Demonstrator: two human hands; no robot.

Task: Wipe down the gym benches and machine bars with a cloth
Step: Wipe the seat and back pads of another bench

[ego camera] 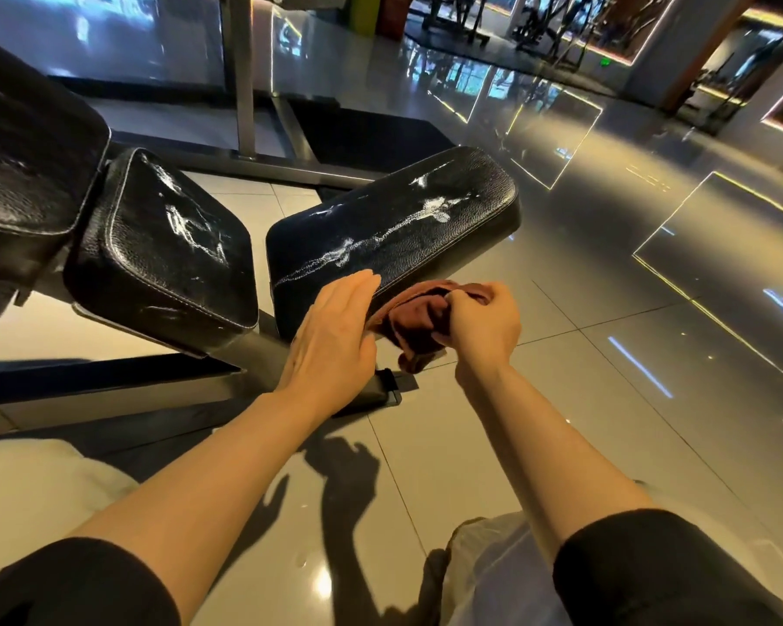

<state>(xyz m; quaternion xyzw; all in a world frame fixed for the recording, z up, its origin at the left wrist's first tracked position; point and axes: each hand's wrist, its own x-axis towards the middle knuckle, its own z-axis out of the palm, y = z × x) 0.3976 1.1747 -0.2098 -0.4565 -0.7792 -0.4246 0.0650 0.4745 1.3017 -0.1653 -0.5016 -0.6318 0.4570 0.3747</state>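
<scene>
Both hands sit at the near edge of the right pad (394,228), low in the head view. Right hand (480,325) is fisted on the cloth (419,325), fingers curled round a bunched brown wad, knuckles up. Cloth lies between the two hands, upper part against the pad's near side edge, lower fold hanging loose below the fist. Left hand (331,341) is flat, fingers straight and together, holding nothing; fingertips (365,280) reach the pad's near corner, palm side faces the cloth. Can't tell if the palm actually touches the cloth or the pad. Pad ahead of the hands is black textured leather with white streaks running along its top from near the left fingertips out to the far end. Left of the left hand: second pad (163,246), also black, also white smears on top, tilted. Further left, third pad (28,173), only partly in view. Steel frame (263,354) runs under the pads, directly behind the left hand; a black foot cap (387,386) sits just below the cloth. Glossy tiled floor (606,309) right of the right hand, with bright light reflections. Black sleeves (652,567) pushed up past both forearms.
</scene>
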